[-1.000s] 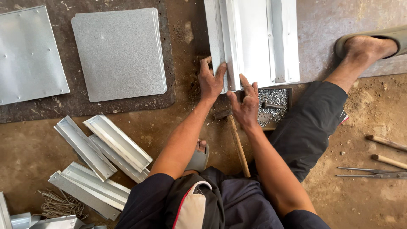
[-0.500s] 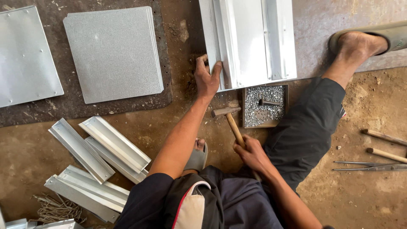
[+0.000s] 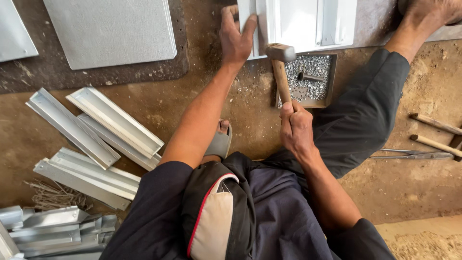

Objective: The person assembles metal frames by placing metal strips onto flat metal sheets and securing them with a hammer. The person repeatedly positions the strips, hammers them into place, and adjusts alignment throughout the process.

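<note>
Wooden-handled hammer (image 3: 280, 72) now being gripped in right hand (image 3: 297, 129), which was empty 1 s ago | head hovering at folded sheet-metal piece (image 3: 298, 21) edge | left hand (image 3: 234, 38) still pressing it flat, fingers spread | tray of metal bits (image 3: 310, 82) just beside | striking stage.

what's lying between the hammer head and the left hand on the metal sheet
Head view: nothing lies between the hammer head and the left hand, only the metal sheet edge and bare, grit-speckled ground.
</note>
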